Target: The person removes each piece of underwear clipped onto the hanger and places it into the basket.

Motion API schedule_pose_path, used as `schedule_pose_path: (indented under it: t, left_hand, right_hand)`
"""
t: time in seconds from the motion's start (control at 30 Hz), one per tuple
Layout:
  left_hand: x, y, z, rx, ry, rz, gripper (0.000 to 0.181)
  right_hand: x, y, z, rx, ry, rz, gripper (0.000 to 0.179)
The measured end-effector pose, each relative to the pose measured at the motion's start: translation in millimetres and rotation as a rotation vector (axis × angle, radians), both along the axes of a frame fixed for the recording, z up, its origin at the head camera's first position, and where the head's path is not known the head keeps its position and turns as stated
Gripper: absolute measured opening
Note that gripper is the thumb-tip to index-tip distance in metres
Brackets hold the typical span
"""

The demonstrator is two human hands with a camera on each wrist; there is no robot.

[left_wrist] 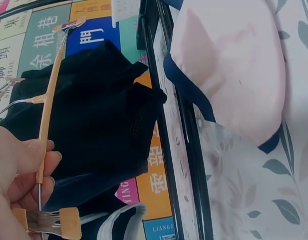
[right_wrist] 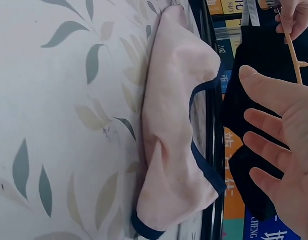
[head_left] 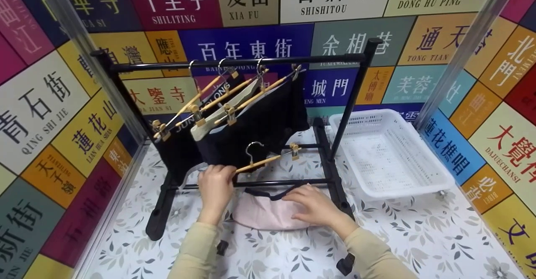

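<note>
My left hand (head_left: 215, 190) grips a clip hanger (head_left: 264, 161) near one end, with thumb and fingers round its wooden bar in the left wrist view. The hanger has a metal hook and a clip at each end; no garment hangs from it. A pair of pink underpants (head_left: 261, 212) with dark blue trim lies on the patterned tabletop in front of the rack. Over its right side hovers my right hand (head_left: 314, 207). In the right wrist view, that hand's fingers (right_wrist: 266, 145) are spread and stand apart from the pink cloth.
A black rack (head_left: 159, 64) stands ahead, with several clip hangers on its top rail. Black shorts (head_left: 255, 124) hang from them, along with other dark garments. To the right sits a white plastic basket (head_left: 423, 189). Sign-patterned walls enclose the table.
</note>
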State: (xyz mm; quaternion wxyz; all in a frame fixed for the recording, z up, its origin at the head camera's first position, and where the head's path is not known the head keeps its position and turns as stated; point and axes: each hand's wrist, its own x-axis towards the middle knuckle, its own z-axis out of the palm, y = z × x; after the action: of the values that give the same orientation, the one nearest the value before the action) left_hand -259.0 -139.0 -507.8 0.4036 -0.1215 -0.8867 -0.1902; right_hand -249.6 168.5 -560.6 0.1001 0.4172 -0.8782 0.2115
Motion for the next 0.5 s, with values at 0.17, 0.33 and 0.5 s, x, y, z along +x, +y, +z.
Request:
schedule_pose_path:
  t: [0.17, 0.33, 0.5]
  left_hand:
    - [-2.5, -3.6, -1.8, -0.001, 0.006, 0.012, 0.009]
    - [-3.5, -6.3, -0.4, -0.004, -0.003, 0.028, 0.009]
    - [-4.3, -8.4, 3.0, -0.005, -0.022, 0.039, 0.009]
  right_hand:
    - [-0.6, -3.5, -6.5, 0.016, -0.005, 0.027, 0.057]
    - [1.1, -6.7, -13.1, 0.071, -0.007, 0.009, 0.06]
    - [3.4, -8.4, -16.9, 0.111, -0.057, -0.025, 0.062]
